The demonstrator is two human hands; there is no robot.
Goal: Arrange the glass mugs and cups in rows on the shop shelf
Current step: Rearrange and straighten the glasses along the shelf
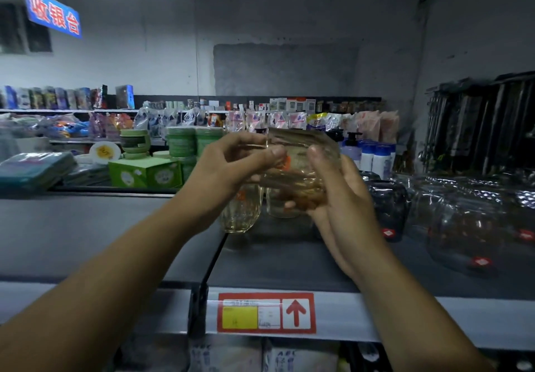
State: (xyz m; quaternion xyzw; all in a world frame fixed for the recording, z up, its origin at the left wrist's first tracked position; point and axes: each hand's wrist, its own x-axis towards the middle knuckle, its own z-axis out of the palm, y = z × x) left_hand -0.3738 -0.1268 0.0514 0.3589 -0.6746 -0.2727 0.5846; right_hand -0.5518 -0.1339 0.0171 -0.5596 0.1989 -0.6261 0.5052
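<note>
Both hands hold one clear, amber-tinted glass cup (pixel 298 166) tilted on its side above the grey shop shelf (pixel 289 261). My left hand (pixel 225 166) pinches its rim on the left; my right hand (pixel 341 195) cradles its base and right side. An orange sticker shows on the glass between my fingers. Behind and below the held cup, two similar glass cups stand upright on the shelf, one (pixel 241 212) to the left and one (pixel 282 203) partly hidden by my hands.
Clear glass mugs (pixel 463 227) with red labels and a darker one (pixel 389 206) crowd the shelf's right side. A red and yellow price tag (pixel 266 313) sits on the shelf's front edge. Green boxes (pixel 144 172), bottles and packaged goods fill the shelves behind.
</note>
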